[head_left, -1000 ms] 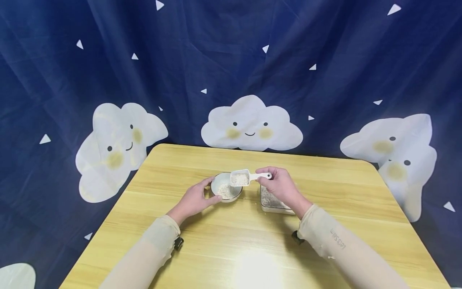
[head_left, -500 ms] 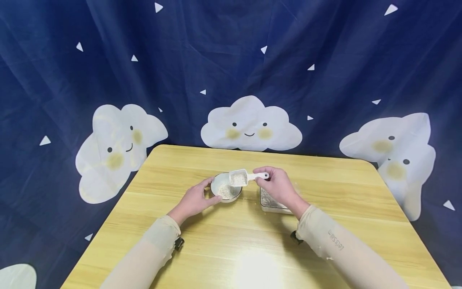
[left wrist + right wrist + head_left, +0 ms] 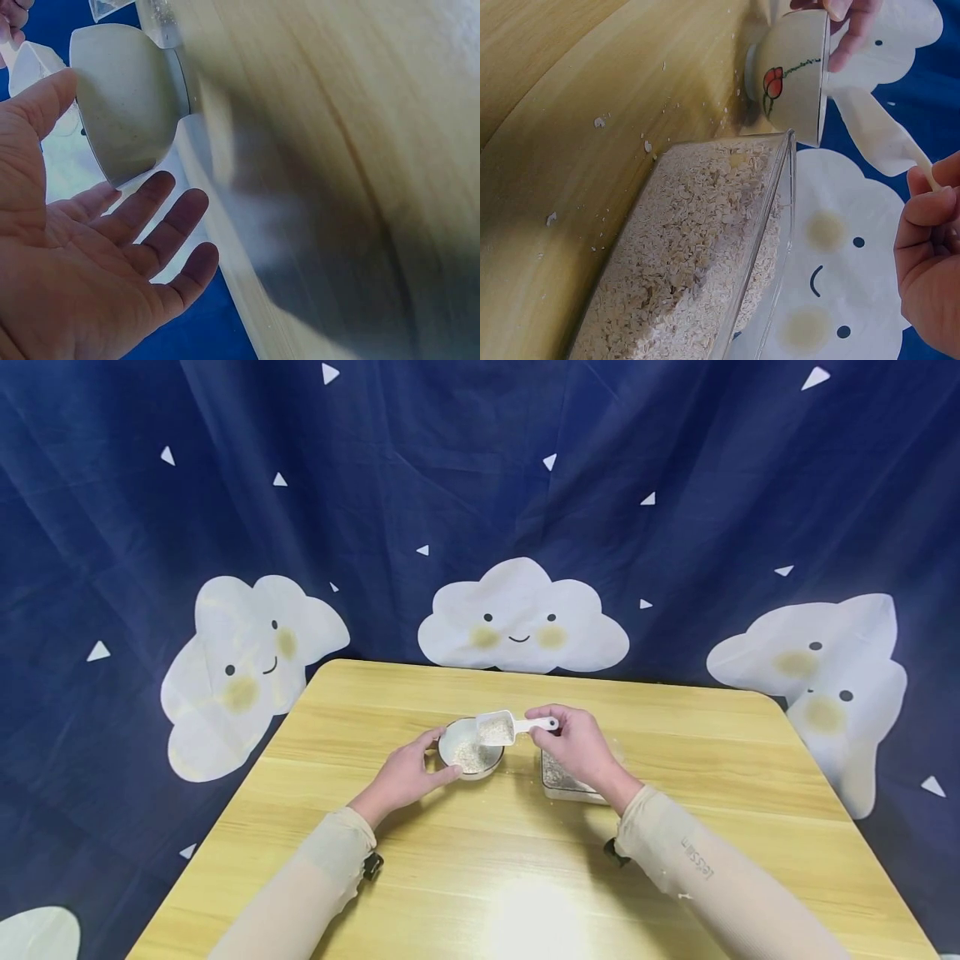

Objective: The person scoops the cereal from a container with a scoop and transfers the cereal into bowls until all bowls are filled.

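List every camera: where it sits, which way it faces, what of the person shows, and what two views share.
Head: worn on the head, facing forward and down at table, bowl and curtain; left grip, right grip and sleeves show.
Left wrist: on that wrist, facing the bowl's outside; left grip shows large, right fingertips in a corner.
Right wrist: on that wrist, facing over the box of oats toward the bowl; right grip and some left fingers show.
Shared: both wrist views include bowl and scoop.
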Tool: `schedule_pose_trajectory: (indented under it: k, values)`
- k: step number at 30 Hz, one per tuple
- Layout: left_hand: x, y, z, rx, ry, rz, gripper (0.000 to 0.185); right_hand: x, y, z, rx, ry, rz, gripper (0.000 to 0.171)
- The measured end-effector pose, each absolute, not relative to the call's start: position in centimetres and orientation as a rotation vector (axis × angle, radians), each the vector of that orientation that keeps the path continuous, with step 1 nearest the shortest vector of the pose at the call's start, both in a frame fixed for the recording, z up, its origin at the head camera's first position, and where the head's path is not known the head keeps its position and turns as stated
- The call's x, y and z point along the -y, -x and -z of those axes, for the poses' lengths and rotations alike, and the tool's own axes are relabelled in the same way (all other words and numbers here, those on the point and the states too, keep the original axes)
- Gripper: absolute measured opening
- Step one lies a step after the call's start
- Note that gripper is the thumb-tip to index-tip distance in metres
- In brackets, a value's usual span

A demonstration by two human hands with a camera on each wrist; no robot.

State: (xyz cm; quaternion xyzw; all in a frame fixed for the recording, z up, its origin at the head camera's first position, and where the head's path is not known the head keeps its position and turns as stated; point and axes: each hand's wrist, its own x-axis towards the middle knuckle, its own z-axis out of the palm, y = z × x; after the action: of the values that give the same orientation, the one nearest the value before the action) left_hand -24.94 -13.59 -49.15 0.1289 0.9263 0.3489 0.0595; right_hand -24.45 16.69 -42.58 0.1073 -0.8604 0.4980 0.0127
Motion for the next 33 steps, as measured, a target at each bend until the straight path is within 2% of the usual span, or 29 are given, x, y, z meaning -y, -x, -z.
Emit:
schedule_pose_trajectory:
  k: [33]
  values:
    - [13.63,24.9,49.21,-2.793,-0.355,-1.059,0.092,-16.05,24.06,42.66,2.628,-0.548,-1.333,0.026]
